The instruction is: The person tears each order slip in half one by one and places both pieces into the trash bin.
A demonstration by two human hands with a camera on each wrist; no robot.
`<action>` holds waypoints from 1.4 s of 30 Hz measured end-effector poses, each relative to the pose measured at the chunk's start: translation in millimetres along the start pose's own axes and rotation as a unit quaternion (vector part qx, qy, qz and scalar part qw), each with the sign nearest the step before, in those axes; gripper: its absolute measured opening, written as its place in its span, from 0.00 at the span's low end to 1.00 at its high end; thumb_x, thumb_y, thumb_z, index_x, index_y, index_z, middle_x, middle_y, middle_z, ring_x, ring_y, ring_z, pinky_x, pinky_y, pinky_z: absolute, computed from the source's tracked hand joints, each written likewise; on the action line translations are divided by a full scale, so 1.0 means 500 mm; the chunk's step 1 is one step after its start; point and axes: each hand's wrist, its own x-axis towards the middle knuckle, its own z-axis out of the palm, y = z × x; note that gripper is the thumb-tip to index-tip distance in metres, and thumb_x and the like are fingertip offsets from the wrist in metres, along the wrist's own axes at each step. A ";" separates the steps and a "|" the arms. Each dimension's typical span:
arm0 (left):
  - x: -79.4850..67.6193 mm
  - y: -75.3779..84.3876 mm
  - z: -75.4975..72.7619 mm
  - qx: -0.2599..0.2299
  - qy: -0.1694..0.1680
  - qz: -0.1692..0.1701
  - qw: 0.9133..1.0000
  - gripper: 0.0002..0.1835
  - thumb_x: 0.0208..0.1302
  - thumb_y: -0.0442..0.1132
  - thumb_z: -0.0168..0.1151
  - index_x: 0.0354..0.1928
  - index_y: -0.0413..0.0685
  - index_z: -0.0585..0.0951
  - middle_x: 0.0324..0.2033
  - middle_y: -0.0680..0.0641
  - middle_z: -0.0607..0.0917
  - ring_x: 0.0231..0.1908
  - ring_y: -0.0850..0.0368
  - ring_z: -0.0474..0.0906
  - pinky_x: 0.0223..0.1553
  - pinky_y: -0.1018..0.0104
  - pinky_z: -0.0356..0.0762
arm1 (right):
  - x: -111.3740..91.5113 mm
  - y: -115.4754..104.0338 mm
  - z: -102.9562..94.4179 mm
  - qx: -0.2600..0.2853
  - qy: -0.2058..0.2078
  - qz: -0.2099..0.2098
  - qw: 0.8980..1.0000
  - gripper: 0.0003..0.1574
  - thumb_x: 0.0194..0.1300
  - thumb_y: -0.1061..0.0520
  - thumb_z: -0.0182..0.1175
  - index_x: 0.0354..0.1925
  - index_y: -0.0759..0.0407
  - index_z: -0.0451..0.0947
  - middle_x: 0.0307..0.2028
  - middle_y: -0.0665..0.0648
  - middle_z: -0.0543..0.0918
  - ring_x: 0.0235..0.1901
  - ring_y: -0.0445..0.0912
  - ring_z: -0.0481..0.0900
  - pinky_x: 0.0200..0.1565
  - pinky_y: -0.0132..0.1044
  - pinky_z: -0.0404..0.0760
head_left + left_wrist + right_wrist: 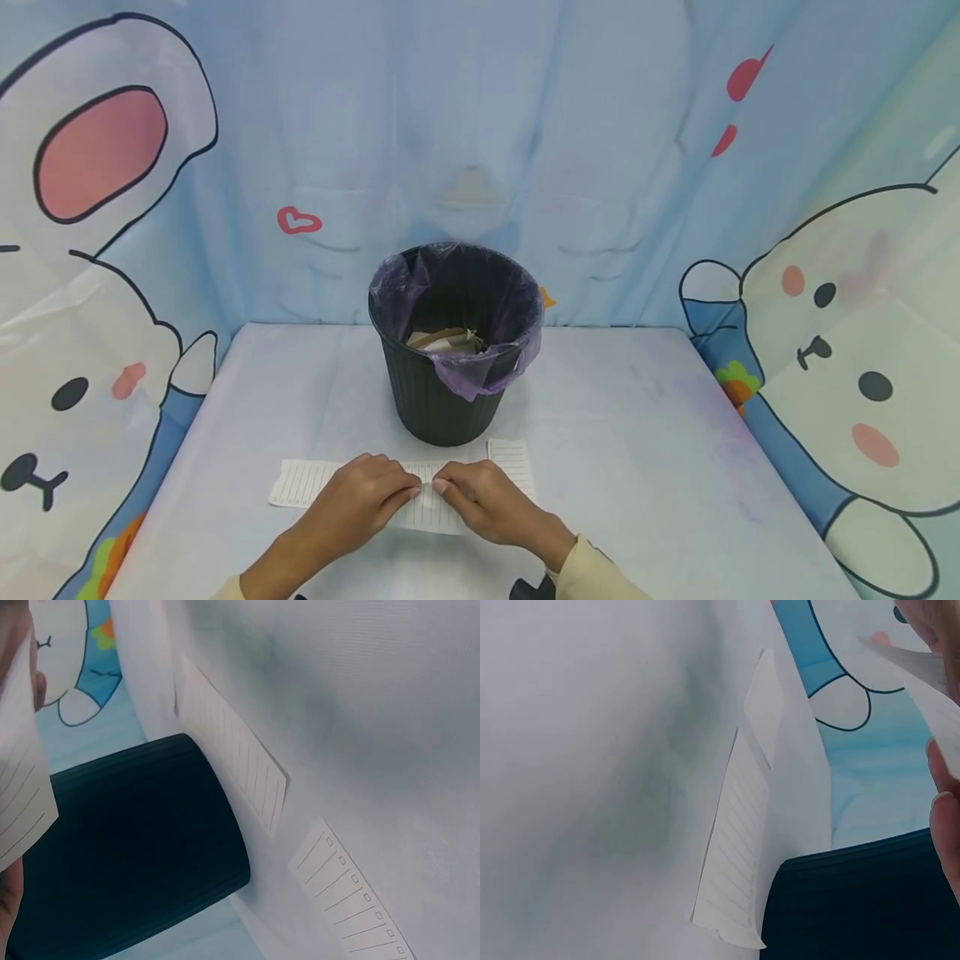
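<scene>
In the head view, the left hand (pixel 367 492) and the right hand (pixel 486 500) pinch a lined paper piece (pixel 433 517) above the table (pixel 637 467), before the dark bin (pixel 435 404); an uneven pull might tear it crookedly. The left wrist view shows loose strips (pixel 234 746) below, which a dropped scrap could join. In the right wrist view the piece bends, so a slack grip might let it slip.

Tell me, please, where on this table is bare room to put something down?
The widest free patch of table lies between the bin and the right edge. A smaller one lies left of the bin, behind the left paper strip. Crowded: in front of the bin, where left hand and right hand hold paper above other pieces.
</scene>
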 end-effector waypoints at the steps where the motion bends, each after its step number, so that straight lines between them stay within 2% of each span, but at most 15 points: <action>1: 0.001 0.000 0.000 -0.002 0.005 0.002 1.000 0.02 0.60 0.40 0.72 0.33 0.51 0.88 0.26 0.62 0.84 0.27 0.69 0.76 0.32 0.79 0.71 | 0.001 -0.001 -0.001 0.011 -0.001 0.007 1.000 0.13 0.78 0.59 0.52 0.38 0.59 0.82 0.30 0.50 0.87 0.29 0.30 0.73 0.36 0.22 0.79; 9: 0.005 0.002 -0.004 -0.013 0.037 0.015 0.999 0.06 0.53 0.36 0.76 0.34 0.51 0.89 0.27 0.60 0.87 0.26 0.69 0.77 0.33 0.79 0.72 | 0.003 -0.011 -0.001 0.090 0.012 0.041 0.995 0.13 0.77 0.60 0.51 0.37 0.60 0.82 0.33 0.55 0.88 0.31 0.31 0.76 0.37 0.28 0.82; 14: 0.005 0.004 -0.006 -0.020 0.048 0.021 0.998 0.07 0.52 0.35 0.76 0.34 0.50 0.90 0.28 0.59 0.88 0.27 0.68 0.78 0.34 0.79 0.73 | 0.004 -0.013 0.002 0.109 0.022 0.049 0.993 0.13 0.77 0.62 0.51 0.38 0.61 0.82 0.36 0.57 0.89 0.34 0.33 0.78 0.39 0.30 0.83; 22: 0.005 0.003 -0.006 -0.022 0.056 0.022 0.998 0.06 0.53 0.36 0.76 0.35 0.50 0.90 0.28 0.59 0.88 0.28 0.68 0.79 0.34 0.78 0.73 | 0.004 -0.010 0.000 0.106 0.020 0.054 0.993 0.13 0.77 0.61 0.52 0.37 0.60 0.82 0.35 0.56 0.89 0.33 0.32 0.78 0.39 0.30 0.83; 28: 0.004 0.003 -0.007 -0.018 0.049 0.015 0.999 0.04 0.55 0.37 0.75 0.33 0.51 0.89 0.27 0.60 0.88 0.27 0.69 0.78 0.34 0.79 0.72 | 0.002 -0.011 -0.001 0.103 0.015 0.059 0.993 0.13 0.77 0.59 0.52 0.36 0.59 0.82 0.36 0.54 0.89 0.34 0.32 0.77 0.40 0.29 0.82; 37: -0.001 -0.002 -0.005 -0.015 0.036 0.021 0.999 0.04 0.56 0.37 0.74 0.33 0.53 0.88 0.28 0.61 0.87 0.29 0.69 0.79 0.34 0.77 0.73 | -0.001 -0.008 -0.004 0.086 0.011 0.046 0.995 0.13 0.77 0.59 0.53 0.37 0.59 0.82 0.34 0.54 0.89 0.33 0.31 0.76 0.40 0.29 0.82; 42: -0.001 -0.002 -0.004 -0.015 0.036 0.028 0.999 0.04 0.57 0.38 0.74 0.34 0.53 0.88 0.28 0.61 0.86 0.28 0.69 0.78 0.34 0.78 0.73 | 0.000 -0.006 -0.006 0.090 0.011 0.054 0.994 0.13 0.77 0.59 0.53 0.37 0.60 0.82 0.36 0.55 0.90 0.33 0.31 0.78 0.40 0.29 0.83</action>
